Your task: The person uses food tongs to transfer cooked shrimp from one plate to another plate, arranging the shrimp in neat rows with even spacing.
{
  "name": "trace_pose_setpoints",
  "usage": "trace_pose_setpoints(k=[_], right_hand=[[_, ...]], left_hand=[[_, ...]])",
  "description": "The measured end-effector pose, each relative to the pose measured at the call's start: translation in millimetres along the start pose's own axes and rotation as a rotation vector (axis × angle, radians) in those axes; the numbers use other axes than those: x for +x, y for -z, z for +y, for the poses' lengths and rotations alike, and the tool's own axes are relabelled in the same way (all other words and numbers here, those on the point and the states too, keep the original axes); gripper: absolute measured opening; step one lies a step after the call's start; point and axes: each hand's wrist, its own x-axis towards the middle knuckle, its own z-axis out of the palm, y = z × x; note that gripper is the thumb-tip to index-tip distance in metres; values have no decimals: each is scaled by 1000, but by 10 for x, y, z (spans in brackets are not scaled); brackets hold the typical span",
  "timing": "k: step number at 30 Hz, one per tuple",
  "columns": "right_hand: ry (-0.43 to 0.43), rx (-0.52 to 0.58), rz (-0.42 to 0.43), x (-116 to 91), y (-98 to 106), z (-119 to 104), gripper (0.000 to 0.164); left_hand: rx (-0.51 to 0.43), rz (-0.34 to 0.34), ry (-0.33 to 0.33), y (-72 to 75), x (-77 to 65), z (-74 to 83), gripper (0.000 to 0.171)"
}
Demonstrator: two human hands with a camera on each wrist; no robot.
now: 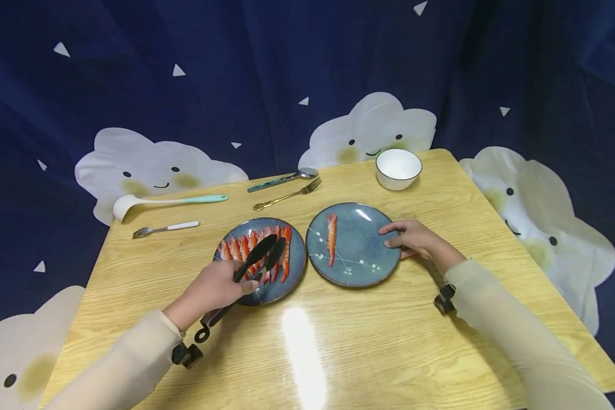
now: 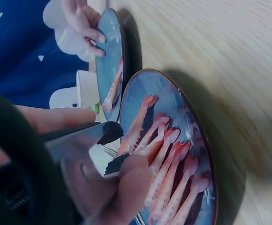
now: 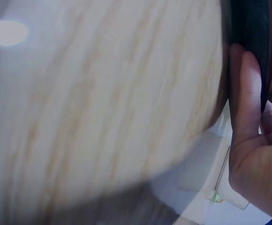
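My left hand (image 1: 220,287) holds a pair of black-tipped tongs (image 1: 260,250) above the left blue plate (image 1: 298,266). Several red-and-white shrimp (image 1: 286,250) lie side by side on that plate. In the left wrist view the tong tips (image 2: 111,132) stand apart, close over the shrimp, with no shrimp between them. To the right, a second blue plate (image 1: 364,245) carries a single shrimp (image 1: 332,239) near its left side. My right hand (image 1: 415,238) grips this plate by its right rim, fingers on top and beneath, as the right wrist view shows.
A white bowl (image 1: 398,171) stands at the back right of the wooden table (image 1: 389,330). Behind the plates lie a spoon (image 1: 282,180) and a gold fork (image 1: 287,195). A ladle (image 1: 169,201) and a white-handled fork (image 1: 166,229) lie at the left.
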Motion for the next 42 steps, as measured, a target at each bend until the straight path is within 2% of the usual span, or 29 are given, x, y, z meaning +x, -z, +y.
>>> trace_pose_setpoints(k=[4, 10, 14, 16, 20, 26, 29, 36, 42], right_hand=[[-1, -1, 0, -10, -1, -12, 43], [-7, 11, -2, -21, -9, -18, 42], [-4, 17, 2, -12, 6, -3, 42], [0, 15, 6, -8, 17, 14, 42], [-6, 11, 9, -10, 13, 43, 43], [7, 38, -9, -13, -2, 39, 42], [11, 54, -15, -15, 5, 25, 43], [19, 55, -32, -25, -19, -5, 46], [6, 61, -19, -14, -3, 16, 43]], left_hand=[[-4, 16, -15, -5, -48, 27, 68], [-7, -15, -6, -22, -103, 58, 66], [-2, -15, 9, -56, -92, 116, 57], [2, -9, -7, -78, -70, 155, 56], [-21, -18, -45, -117, -43, 194, 62], [-93, -44, -17, -107, -63, 124, 70], [-152, -75, -9, -67, -68, 86, 71], [-461, -259, 27, 44, -117, -12, 47], [-609, -367, 39, 89, -131, -72, 49]])
